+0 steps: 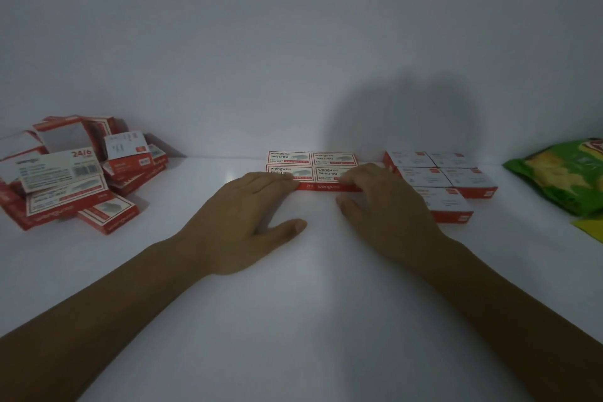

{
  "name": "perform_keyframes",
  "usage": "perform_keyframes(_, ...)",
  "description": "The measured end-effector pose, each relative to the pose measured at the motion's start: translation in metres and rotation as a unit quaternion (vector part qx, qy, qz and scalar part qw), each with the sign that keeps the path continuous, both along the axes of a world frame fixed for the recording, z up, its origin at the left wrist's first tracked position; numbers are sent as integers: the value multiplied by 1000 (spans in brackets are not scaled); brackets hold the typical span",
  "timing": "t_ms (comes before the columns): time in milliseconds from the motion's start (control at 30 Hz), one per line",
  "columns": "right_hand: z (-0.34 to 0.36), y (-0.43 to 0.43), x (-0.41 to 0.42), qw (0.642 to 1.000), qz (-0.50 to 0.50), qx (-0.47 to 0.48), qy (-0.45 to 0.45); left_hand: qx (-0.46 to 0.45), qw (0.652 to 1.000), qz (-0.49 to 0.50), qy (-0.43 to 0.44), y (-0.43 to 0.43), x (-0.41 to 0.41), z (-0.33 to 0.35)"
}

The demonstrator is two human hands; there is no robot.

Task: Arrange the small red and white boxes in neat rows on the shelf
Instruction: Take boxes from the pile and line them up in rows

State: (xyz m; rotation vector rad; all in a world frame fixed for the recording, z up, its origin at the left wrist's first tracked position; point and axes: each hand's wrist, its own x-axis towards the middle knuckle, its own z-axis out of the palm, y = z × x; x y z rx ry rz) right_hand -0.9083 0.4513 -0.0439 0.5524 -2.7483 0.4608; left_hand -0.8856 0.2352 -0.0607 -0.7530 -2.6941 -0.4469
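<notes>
Several small red and white boxes [311, 165] lie flat in a tidy two-by-two block against the shelf's back wall, at the centre. My left hand [251, 206] rests on the shelf with its fingertips against the block's front left box. My right hand [381, 202] has its fingertips on the front right box. Both hands are flat with fingers extended, thumbs apart from the boxes. To the right, a second neat group of boxes [453, 176] lies in rows. A loose heap of boxes [71, 173] sits at the far left.
A green snack bag [564, 173] lies at the right edge, with a yellow packet corner [592, 228] in front of it. The white shelf [310, 303] extends toward me; its back wall rises right behind the boxes.
</notes>
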Motion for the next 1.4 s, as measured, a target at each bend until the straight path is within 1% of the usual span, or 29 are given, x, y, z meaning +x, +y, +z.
perform_keyframes(133,-1,0,0,1000,2,10,4,12,1000,-1,-16,0,0,0)
perform_keyframes(200,1,0,2,1000,2,10,-1,18,999,9,-38,1,3,2)
perform_keyframes(267,4,-1,2,1000,0,20,0,21,999,25,-42,4,6,5)
perform_keyframes(367,11,-10,8,999,3,25,27,-1,996,89,16,7,15,11)
perform_keyframes(433,17,-24,14,998,23,31,54,-42,989,127,55,9,23,17)
perform_keyframes(533,27,-50,25,996,74,37,44,-95,986,122,66,1,38,23)
perform_keyframes(700,27,-102,41,991,120,-1,54,-124,977,144,98,-68,72,24)
perform_keyframes(800,18,-144,53,985,162,-28,53,-126,975,169,72,-122,95,25)
perform_keyframes(900,15,-190,69,979,193,-42,49,-123,967,210,73,-173,120,28)
perform_keyframes(1000,14,-235,85,970,230,-55,62,-88,958,266,64,-216,139,30)
perform_keyframes(1100,16,-282,101,971,223,-71,41,-61,950,307,12,-250,144,24)
perform_keyframes(1167,13,-307,107,975,208,-70,20,-44,959,282,-4,-263,141,17)
perform_keyframes(1300,-7,-330,113,967,207,-132,72,24,974,222,26,-271,136,6)
perform_keyframes(1333,-8,-330,114,969,196,-131,70,53,975,211,34,-271,136,6)
perform_keyframes(1400,-10,-329,116,976,172,-131,34,130,969,207,42,-272,139,7)
